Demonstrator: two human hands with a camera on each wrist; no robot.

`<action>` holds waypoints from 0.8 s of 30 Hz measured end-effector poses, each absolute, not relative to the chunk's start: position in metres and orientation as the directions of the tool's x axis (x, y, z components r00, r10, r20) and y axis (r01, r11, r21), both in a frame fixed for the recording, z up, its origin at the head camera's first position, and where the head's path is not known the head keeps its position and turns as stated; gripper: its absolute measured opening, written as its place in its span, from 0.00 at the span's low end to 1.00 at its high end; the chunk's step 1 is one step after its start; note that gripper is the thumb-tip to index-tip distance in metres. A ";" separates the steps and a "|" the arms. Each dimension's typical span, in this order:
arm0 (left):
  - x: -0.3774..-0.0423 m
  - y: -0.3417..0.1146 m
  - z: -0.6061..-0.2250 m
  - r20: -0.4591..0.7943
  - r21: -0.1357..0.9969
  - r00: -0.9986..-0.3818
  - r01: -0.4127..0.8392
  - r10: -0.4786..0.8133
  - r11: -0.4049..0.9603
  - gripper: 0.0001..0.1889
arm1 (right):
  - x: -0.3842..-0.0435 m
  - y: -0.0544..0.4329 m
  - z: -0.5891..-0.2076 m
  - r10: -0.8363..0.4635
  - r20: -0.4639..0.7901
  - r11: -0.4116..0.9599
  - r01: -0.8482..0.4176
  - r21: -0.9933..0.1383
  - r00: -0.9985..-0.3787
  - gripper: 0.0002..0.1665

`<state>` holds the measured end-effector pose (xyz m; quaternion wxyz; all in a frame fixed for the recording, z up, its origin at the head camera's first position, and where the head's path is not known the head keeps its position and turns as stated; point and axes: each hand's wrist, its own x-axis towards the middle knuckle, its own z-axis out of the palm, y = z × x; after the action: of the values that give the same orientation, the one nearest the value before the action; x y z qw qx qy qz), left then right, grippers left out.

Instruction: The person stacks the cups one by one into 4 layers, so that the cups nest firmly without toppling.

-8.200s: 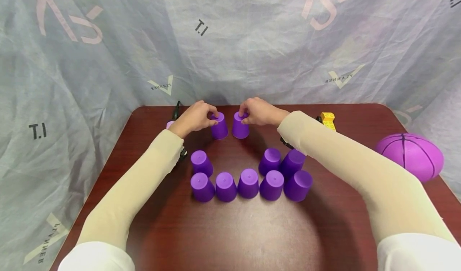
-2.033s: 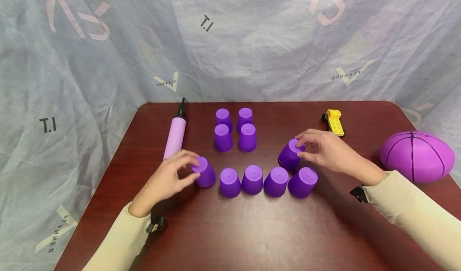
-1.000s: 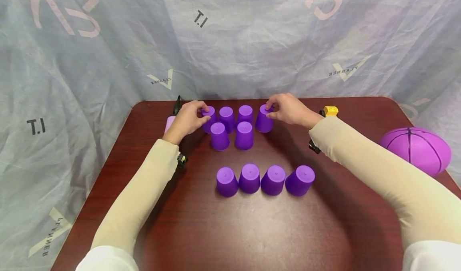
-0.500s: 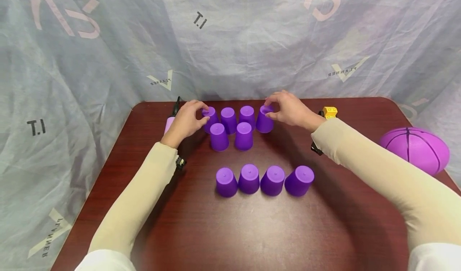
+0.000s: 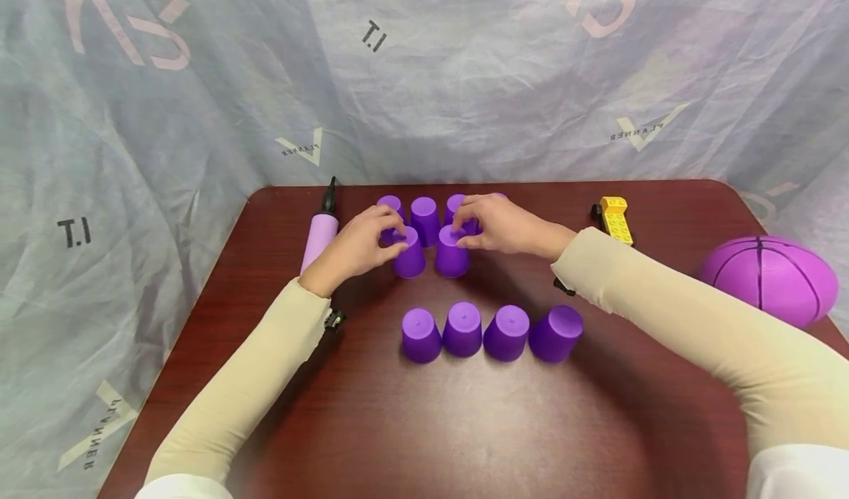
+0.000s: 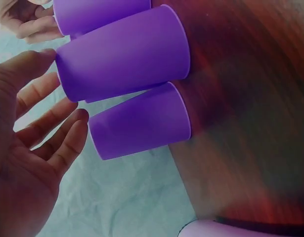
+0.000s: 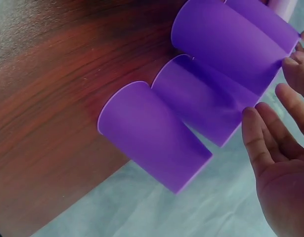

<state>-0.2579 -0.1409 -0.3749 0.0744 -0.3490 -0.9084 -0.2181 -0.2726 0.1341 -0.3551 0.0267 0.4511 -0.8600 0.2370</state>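
Upside-down purple cups stand on the table in the head view. My left hand (image 5: 361, 245) has thumb and fingertips at the closed top of the left middle cup (image 5: 410, 257). Its thumb (image 6: 40, 58) meets that cup's edge in the left wrist view, where a back cup (image 6: 142, 122) stands behind. My right hand (image 5: 500, 225) pinches the top of the right middle cup (image 5: 452, 259). In the right wrist view its fingers (image 7: 255, 138) reach past that cup (image 7: 231, 39) near a back-row cup (image 7: 201, 98). The right hand partly hides the back row.
Several cups (image 5: 463, 333) form a nearer row. A pink pump (image 5: 320, 237) with a black nozzle lies left. A yellow toy-brick vehicle (image 5: 615, 219) and a purple ball (image 5: 769, 279) are on the right. A grey cloth (image 5: 451, 79) hangs behind the table (image 5: 424, 425).
Both hands have let go of the outer back-row cups and come inward and nearer to the two middle cups. Earlier, they carried those outer cups from the near group to the back.
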 end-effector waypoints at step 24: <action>-0.248 -0.147 -0.371 0.431 0.423 -0.715 0.699 0.551 0.576 0.11 | -0.261 0.139 -0.345 -0.755 0.301 0.453 -0.796 -0.402 -0.582 0.09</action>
<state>-0.2477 -0.1469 -0.3709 0.1272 -0.3557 -0.8786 -0.2921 -0.2612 0.1395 -0.3446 0.0395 0.4554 -0.8515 0.2571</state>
